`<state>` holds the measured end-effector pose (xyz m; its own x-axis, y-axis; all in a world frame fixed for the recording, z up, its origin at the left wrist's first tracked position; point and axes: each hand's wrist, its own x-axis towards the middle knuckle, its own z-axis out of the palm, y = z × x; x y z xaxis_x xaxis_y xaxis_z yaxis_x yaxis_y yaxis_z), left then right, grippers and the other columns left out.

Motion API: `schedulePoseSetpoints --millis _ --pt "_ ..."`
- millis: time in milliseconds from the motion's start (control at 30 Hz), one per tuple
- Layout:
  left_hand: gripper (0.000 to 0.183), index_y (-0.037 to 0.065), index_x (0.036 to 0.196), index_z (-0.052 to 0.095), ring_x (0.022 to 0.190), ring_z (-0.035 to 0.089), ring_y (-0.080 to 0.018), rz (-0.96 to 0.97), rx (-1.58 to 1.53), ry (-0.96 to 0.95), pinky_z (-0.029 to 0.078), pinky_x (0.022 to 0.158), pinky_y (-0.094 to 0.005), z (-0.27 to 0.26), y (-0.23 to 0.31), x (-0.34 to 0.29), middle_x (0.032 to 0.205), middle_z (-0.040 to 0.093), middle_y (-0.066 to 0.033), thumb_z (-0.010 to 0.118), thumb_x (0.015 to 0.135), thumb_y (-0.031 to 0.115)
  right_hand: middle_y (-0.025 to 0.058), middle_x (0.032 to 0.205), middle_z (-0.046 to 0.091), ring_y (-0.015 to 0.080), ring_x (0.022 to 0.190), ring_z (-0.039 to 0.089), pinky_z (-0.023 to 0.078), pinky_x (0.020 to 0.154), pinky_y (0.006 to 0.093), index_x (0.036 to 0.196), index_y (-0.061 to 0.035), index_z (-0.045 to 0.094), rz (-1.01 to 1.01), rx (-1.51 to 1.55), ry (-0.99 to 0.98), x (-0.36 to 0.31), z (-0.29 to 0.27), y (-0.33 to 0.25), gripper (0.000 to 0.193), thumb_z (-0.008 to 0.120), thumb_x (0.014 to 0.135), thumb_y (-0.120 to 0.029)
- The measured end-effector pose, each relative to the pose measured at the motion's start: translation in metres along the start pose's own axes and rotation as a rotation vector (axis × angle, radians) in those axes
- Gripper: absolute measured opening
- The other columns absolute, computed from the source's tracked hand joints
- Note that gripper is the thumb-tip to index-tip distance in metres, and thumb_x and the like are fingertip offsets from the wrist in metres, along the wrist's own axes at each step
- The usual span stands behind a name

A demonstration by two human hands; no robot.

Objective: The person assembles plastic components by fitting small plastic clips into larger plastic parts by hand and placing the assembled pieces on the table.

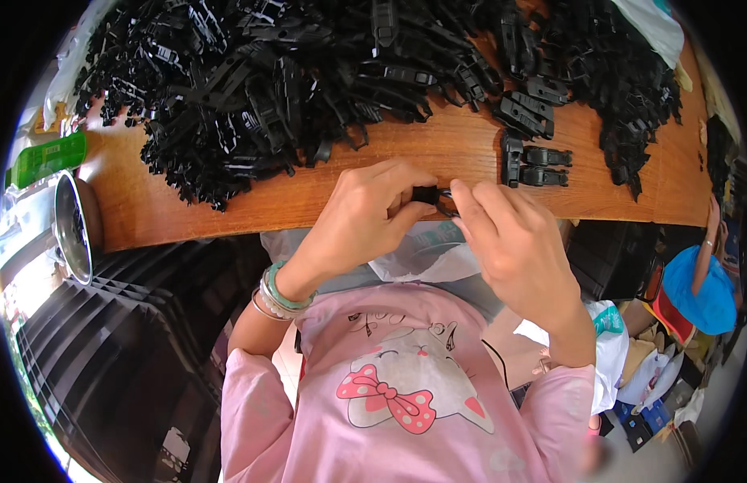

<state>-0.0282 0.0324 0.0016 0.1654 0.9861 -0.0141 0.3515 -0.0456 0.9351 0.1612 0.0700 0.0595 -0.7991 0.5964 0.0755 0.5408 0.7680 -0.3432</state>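
Just over the front edge of the wooden table, my two hands meet at a small black plastic part. The thumb and fingers of my left hand are closed around its left end. On the other side, my right hand pinches a thin, curved black piece at the part's right end. My fingers hide much of both, so the exact kind cannot be made out. Beyond my right hand, several long black plastic clip-like pieces lie together on the wood.
A large heap of loose black plastic parts covers the table's far side, with a smaller heap at right. At left are a green bottle, a metal bowl and black crates. Another person's arm shows at far right, by a blue item.
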Motion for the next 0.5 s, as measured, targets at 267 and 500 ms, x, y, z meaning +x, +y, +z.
schedulePoseSetpoints --millis 267,500 --pt "0.025 -0.001 0.095 0.062 0.050 0.050 -0.0201 0.019 0.030 0.042 0.041 0.049 -0.0317 0.004 0.001 -0.001 0.066 0.054 -0.0106 0.071 0.072 0.001 0.0131 0.088 0.056 0.0316 0.071 0.056 0.047 0.062 0.0382 0.107 0.0033 0.060 0.053 0.175 0.045 -0.002 0.009 0.012 0.035 0.069 0.073 0.000" --pt "0.027 -0.003 0.097 0.062 0.048 0.045 -0.0138 -0.063 0.019 0.077 0.038 0.047 -0.0288 0.006 0.006 -0.008 0.062 0.051 -0.0052 0.073 0.073 0.002 0.0121 0.086 0.058 0.0240 0.072 0.057 0.045 0.063 0.0300 0.111 0.0018 0.062 0.260 0.430 0.363 -0.044 0.042 0.000 0.034 0.068 0.077 0.000"
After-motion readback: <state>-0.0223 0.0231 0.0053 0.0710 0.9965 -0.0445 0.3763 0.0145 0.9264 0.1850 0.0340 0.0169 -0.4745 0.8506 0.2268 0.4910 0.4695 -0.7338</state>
